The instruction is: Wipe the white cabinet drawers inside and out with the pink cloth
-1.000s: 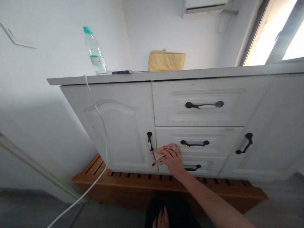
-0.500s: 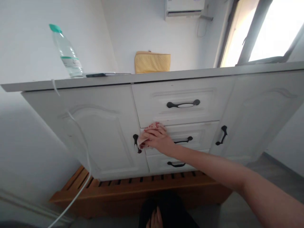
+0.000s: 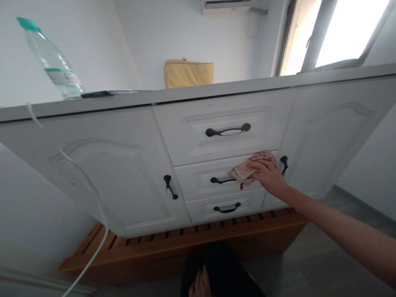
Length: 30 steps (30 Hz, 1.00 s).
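My right hand (image 3: 268, 175) presses a pinkish-white cloth with red marks (image 3: 243, 170) against the middle drawer (image 3: 194, 181) of a white cabinet. The cloth covers the right part of that drawer's dark handle (image 3: 218, 180). Just right of my fingers is the dark handle of the right door (image 3: 284, 164). Low in view, my left hand (image 3: 201, 284) rests on my dark trousers with its fingers stretched out and nothing seen in them; part of it is cut off by the frame.
A slatted wooden bench (image 3: 148, 251) runs beneath the cabinet. On the top stand a clear bottle with a green cap (image 3: 54, 62) and a flat dark object (image 3: 102, 94). A white cable (image 3: 99, 202) hangs down the left side. Behind is a yellow padded item (image 3: 188, 75).
My right hand has moved the cloth rightward across the middle drawer, from beside the left door's handle to near the right door's handle. The view has shifted slightly; my left hand stays put.
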{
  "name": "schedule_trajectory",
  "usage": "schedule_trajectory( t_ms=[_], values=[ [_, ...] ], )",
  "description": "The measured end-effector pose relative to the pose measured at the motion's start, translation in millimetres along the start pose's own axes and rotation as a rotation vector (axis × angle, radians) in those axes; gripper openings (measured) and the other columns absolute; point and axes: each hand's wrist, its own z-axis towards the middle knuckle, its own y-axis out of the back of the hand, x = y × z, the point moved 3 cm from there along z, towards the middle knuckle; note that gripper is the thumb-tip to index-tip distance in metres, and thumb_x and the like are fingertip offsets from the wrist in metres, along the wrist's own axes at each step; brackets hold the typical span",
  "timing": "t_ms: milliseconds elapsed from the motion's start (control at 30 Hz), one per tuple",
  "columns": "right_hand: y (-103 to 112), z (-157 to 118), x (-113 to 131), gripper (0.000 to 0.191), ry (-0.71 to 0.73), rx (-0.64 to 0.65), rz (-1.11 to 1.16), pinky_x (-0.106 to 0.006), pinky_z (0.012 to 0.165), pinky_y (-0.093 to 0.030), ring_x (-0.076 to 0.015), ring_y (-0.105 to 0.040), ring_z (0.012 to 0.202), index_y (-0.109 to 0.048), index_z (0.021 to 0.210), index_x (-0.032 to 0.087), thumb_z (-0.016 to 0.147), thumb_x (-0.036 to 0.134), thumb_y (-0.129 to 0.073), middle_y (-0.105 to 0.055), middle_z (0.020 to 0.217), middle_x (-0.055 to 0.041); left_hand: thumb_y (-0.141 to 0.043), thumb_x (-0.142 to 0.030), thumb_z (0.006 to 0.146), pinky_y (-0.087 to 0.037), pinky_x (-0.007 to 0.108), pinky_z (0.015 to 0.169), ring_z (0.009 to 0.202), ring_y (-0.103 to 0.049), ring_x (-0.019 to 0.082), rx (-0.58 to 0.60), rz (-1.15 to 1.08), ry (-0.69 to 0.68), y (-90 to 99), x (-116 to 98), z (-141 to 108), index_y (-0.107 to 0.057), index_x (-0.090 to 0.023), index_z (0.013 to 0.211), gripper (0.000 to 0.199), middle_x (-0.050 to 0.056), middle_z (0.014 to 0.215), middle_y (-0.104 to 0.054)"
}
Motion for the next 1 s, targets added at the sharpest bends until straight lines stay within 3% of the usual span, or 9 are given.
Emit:
schedule_trajectory(
  t_ms=[167, 300, 400, 500, 600, 700, 767, 867, 1000],
  values=[
    [-21.0, -59.2, -15.0, 0.027, -0.206, -0.141, -0.007, -0.043, 0.107, -0.037, -0.0253, -0.049, 0.114, -0.077, 0.074, 0.024, 0.092, 0.016, -0.058, -0.068, 0.114, -0.0088, -0.049, -0.007, 0.074, -0.033, 0.033, 0.113, 0.142, -0.044, 0.018, 0.009, 0.006, -0.009, 4.3, -2.6, -2.5, -0.039, -0.021, 0.153, 0.080, 0.006, 0.154, -0.049],
    [-37.8, -98.6, 8.0, 0.033, -0.217, -0.133, 0.053, -0.043, 0.099, -0.042, -0.0258, -0.051, 0.108, -0.077, 0.077, 0.023, 0.091, 0.009, -0.051, -0.066, 0.114, -0.0101, -0.048, -0.007, 0.074, -0.030, 0.035, 0.115, 0.144, -0.041, 0.019, 0.056, -0.005, -0.037, 8.7, -4.1, -4.5, -0.034, -0.018, 0.155, 0.082, 0.008, 0.156, -0.046],
    [-39.3, -106.8, 35.9, 0.036, -0.242, -0.092, 0.153, -0.043, 0.096, -0.044, -0.0258, -0.053, 0.110, -0.078, 0.094, 0.023, 0.092, 0.008, -0.045, -0.065, 0.116, -0.0099, -0.045, -0.008, 0.075, -0.027, 0.037, 0.116, 0.146, -0.038, 0.019, 0.083, -0.042, -0.045, 9.0, -2.6, -5.7, -0.032, -0.018, 0.156, 0.082, 0.008, 0.159, -0.041],
    [-33.7, -84.7, 87.8, 0.032, -0.178, -0.107, 0.235, -0.040, 0.093, -0.043, -0.0251, -0.053, 0.113, -0.075, 0.111, 0.029, 0.095, 0.015, -0.051, -0.066, 0.120, -0.0073, -0.045, -0.009, 0.076, -0.025, 0.037, 0.118, 0.147, -0.035, 0.020, 0.077, -0.074, -0.050, 8.1, -2.0, -6.5, -0.033, -0.017, 0.155, 0.080, 0.008, 0.160, -0.040],
    [-34.5, -36.2, 160.1, 0.021, -0.026, -0.238, 0.269, -0.040, 0.097, -0.038, -0.0226, -0.053, 0.109, -0.075, 0.105, 0.034, 0.093, 0.021, -0.064, -0.070, 0.114, -0.0011, -0.046, -0.008, 0.077, -0.026, 0.039, 0.118, 0.147, -0.037, 0.021, 0.051, -0.074, -0.048, 8.2, -3.4, -7.4, -0.036, -0.019, 0.154, 0.079, 0.009, 0.158, -0.043],
    [-56.7, 20.0, 222.7, 0.017, 0.060, -0.289, 0.275, -0.040, 0.101, -0.034, -0.0204, -0.054, 0.110, -0.073, 0.109, 0.035, 0.094, 0.031, -0.065, -0.071, 0.120, 0.0028, -0.049, -0.006, 0.076, -0.030, 0.038, 0.116, 0.144, -0.040, 0.023, 0.022, -0.034, -0.036, 8.5, -3.6, -8.2, -0.040, -0.022, 0.153, 0.079, 0.009, 0.156, -0.046],
    [-79.8, 47.2, 246.1, 0.019, 0.111, -0.243, 0.244, -0.040, 0.102, -0.033, -0.0197, -0.052, 0.119, -0.070, 0.114, 0.034, 0.098, 0.032, -0.060, -0.068, 0.130, 0.0049, -0.050, -0.006, 0.076, -0.032, 0.037, 0.114, 0.144, -0.040, 0.023, 0.002, -0.019, -0.031, 8.4, -2.1, -7.9, -0.041, -0.022, 0.152, 0.078, 0.009, 0.155, -0.047],
    [-107.7, 53.3, 247.6, 0.024, 0.209, -0.153, 0.232, -0.038, 0.103, -0.034, -0.0173, -0.045, 0.133, -0.065, 0.122, 0.034, 0.101, 0.031, -0.055, -0.058, 0.145, 0.0079, -0.050, -0.006, 0.076, -0.034, 0.038, 0.112, 0.144, -0.041, 0.022, -0.001, -0.024, -0.024, 6.9, 2.1, -5.9, -0.042, -0.022, 0.151, 0.077, 0.007, 0.154, -0.048],
    [-113.5, 4.4, 195.3, 0.014, 0.279, -0.071, 0.257, -0.039, 0.109, -0.031, -0.0182, -0.043, 0.137, -0.070, 0.107, 0.034, 0.096, 0.030, -0.063, -0.059, 0.144, 0.0084, -0.049, -0.006, 0.076, -0.037, 0.039, 0.110, 0.142, -0.044, 0.022, 0.007, -0.029, -0.027, 2.6, 5.4, -3.4, -0.044, -0.020, 0.150, 0.075, 0.008, 0.154, -0.049]
  ],
)
